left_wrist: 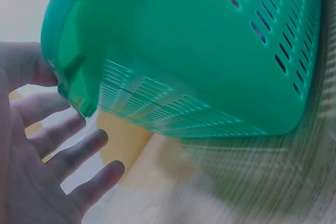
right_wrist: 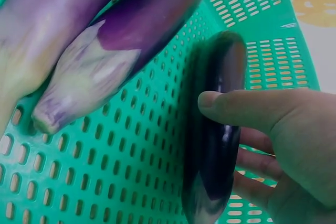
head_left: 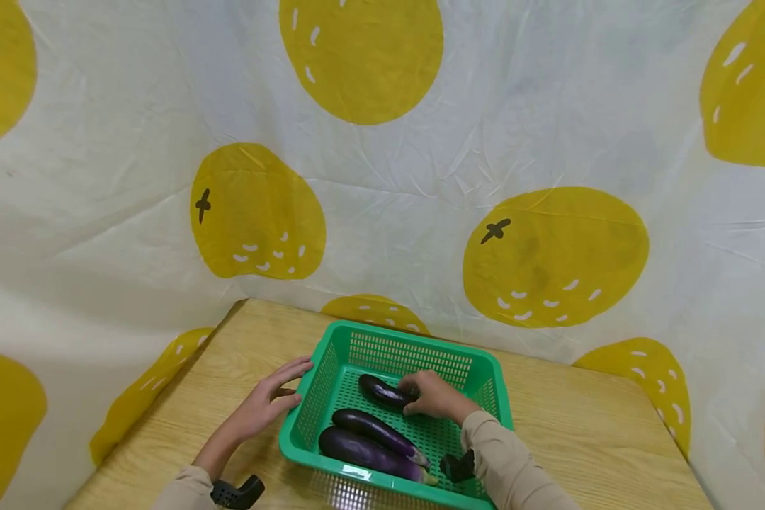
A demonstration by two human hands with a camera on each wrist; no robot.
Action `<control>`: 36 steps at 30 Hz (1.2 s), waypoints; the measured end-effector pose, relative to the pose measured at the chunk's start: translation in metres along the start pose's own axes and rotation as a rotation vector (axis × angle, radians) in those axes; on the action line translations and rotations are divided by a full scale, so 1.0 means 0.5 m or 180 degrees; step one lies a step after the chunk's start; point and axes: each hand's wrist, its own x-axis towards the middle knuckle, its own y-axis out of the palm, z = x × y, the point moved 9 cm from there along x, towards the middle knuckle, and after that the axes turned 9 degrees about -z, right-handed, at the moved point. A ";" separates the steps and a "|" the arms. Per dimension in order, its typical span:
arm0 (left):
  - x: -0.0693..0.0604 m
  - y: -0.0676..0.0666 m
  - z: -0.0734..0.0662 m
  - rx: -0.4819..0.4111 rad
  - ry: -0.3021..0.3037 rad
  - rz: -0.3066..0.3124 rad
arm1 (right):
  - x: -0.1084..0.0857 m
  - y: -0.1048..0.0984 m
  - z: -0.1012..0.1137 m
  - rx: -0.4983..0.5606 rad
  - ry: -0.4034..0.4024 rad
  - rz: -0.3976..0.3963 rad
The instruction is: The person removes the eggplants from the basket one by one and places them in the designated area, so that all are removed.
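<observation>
Pinching eggplant (right_wrist: 212,140) between thumb and fingers: right grip (head_left: 435,397); left grip (head_left: 264,404) spread (at basket (left_wrist: 173,40) rim).

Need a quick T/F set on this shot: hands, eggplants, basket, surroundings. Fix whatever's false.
1. The right hand holds an eggplant between thumb and fingers. True.
2. The green basket stands on a wood-grain table. True.
3. The left hand holds an eggplant too. False: it is at the basket's left rim, with no eggplant.
4. The other two eggplants lie outside the basket. False: they lie inside it, side by side.
5. Three eggplants are visible in all. True.
6. The backdrop is plain white. False: it bears large yellow fruit shapes.
</observation>
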 end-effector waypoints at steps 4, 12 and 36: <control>0.000 0.001 -0.001 0.0000 -0.0002 0.0013 | -0.003 -0.004 -0.001 -0.0003 0.0021 0.0000; 0.001 0.002 -0.002 0.0046 -0.0001 0.0012 | -0.006 -0.017 -0.003 0.0098 0.0055 -0.0022; 0.004 -0.003 -0.007 0.0172 -0.0034 0.0011 | -0.026 -0.095 0.011 -0.0026 0.0084 -0.0338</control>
